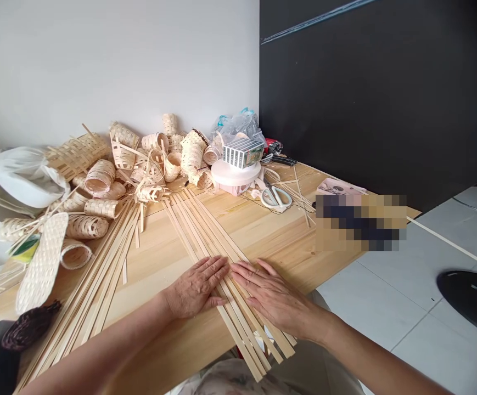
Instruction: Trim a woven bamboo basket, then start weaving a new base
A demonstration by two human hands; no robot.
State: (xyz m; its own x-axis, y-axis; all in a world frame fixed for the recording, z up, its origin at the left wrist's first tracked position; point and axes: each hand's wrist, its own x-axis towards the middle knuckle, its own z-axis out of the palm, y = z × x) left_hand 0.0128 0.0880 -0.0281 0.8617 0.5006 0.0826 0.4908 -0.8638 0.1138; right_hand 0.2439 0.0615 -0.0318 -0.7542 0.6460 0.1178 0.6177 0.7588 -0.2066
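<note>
I am watching a heap of small woven baskets [147,159] sprawling across the far left of the table, pale cylinders of plaited strip, some tipping over with loose ends sticking out. Next in size, a long sheaf of spare strips [98,274] is running diagonally down the left side. A second bundle of flat bamboo strips [205,230], thin, straight and straw-coloured, is fanning from the heap toward the near edge and overhanging it. Both hands are lying on this bundle near that edge: the left hand [197,288] and the right hand [273,296] are pressing palm down side by side, fingers stretched flat, gripping nothing. A flat oval woven mat [43,263] is resting at the left, a round white tub [235,175] is standing behind the bundle, and white-handled scissors [275,197] are lying just beside it. The table [263,230] is showing smooth, light wood grain. Behind it a white wall [118,55] is meeting a matt black wall [365,99], and grey floor tiles [407,296] are spreading out on the right.
</note>
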